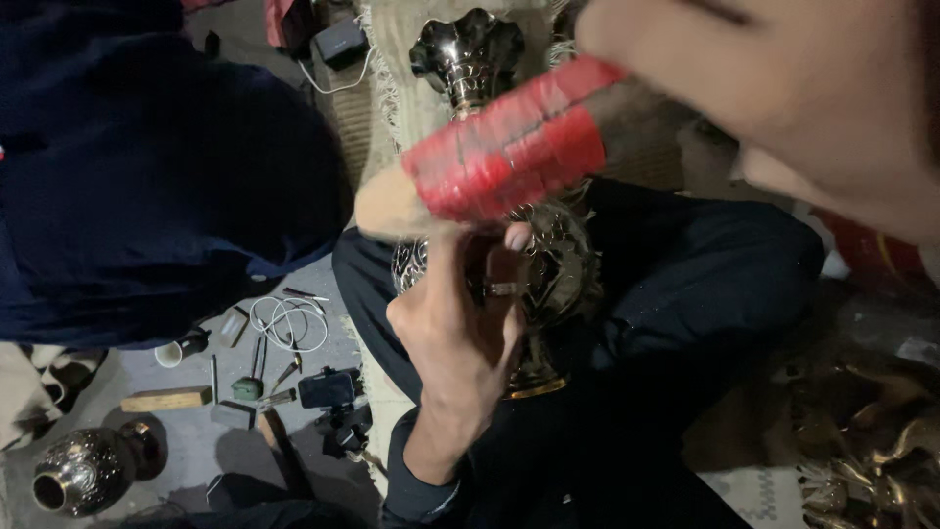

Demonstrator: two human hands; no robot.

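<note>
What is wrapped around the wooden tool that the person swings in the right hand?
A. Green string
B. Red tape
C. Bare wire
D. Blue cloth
B: the wooden tool held in the right hand has a band of red tape around it, just above the metal vase that the left hand steadies.
</note>
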